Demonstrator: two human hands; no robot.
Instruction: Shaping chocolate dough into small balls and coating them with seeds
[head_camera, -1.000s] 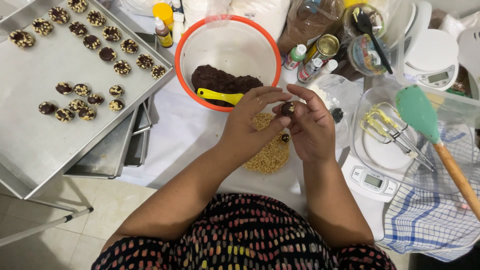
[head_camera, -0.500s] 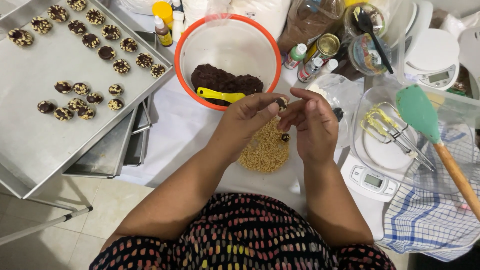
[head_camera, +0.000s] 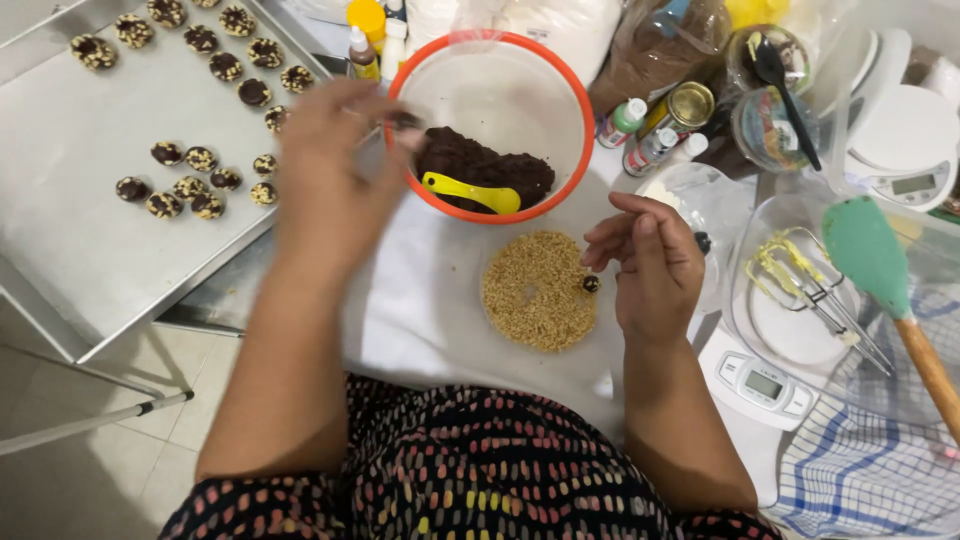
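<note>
My left hand (head_camera: 335, 180) is blurred above the left rim of the orange-rimmed bowl (head_camera: 572, 100), beside the metal tray (head_camera: 90, 230). Its fingertips pinch a small dark dough piece (head_camera: 405, 121). Inside the bowl lie dark chocolate dough (head_camera: 490, 162) and a yellow spoon (head_camera: 470, 192). My right hand (head_camera: 645, 270) hovers at the right edge of a round plate of chopped nuts (head_camera: 535, 295), fingers loosely curled and holding nothing. A tiny dark bit (head_camera: 590, 284) lies on the nuts by its thumb. Several nut-coated dough rounds (head_camera: 190, 185) sit on the tray.
To the right stand a white kitchen scale (head_camera: 760, 382), a clear bowl with whisk beaters (head_camera: 800, 285), a green spatula (head_camera: 865, 250) and a blue checked cloth (head_camera: 860, 470). Small bottles and a tin (head_camera: 650, 130) crowd behind the bowl. A second scale (head_camera: 905, 140) sits far right.
The hands, joined over the nut plate around a dough piece, have separated. My left hand swung left and up toward the tray with the piece; my right hand stays by the plate.
</note>
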